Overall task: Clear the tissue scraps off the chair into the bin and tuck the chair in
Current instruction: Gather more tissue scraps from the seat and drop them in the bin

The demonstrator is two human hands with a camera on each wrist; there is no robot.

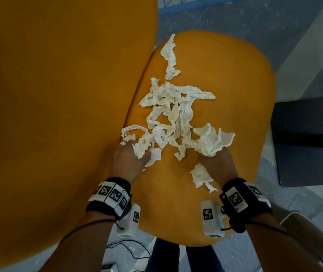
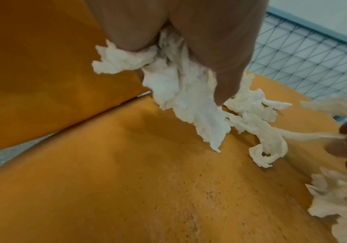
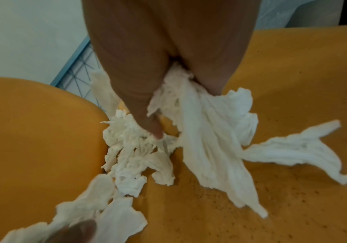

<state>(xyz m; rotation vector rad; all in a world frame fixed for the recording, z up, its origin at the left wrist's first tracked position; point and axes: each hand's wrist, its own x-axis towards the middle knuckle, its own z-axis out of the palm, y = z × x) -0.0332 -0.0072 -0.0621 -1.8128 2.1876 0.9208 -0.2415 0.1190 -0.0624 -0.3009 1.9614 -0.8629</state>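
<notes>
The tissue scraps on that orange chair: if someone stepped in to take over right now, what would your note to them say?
Left hand: grips a wad of tissue scraps at the pile's near left edge.
Right hand: grips a crumpled wad at the pile's near right edge.
Chair seat: most scraps lie tangled mid-seat; one long strip lies apart at the far end, one small clump beside the right wrist.
Done: both hands have a first hold; nothing binned that the views show.
Left: gather the rest, drop it all in the bin (not in view), tuck the chair in.
</notes>
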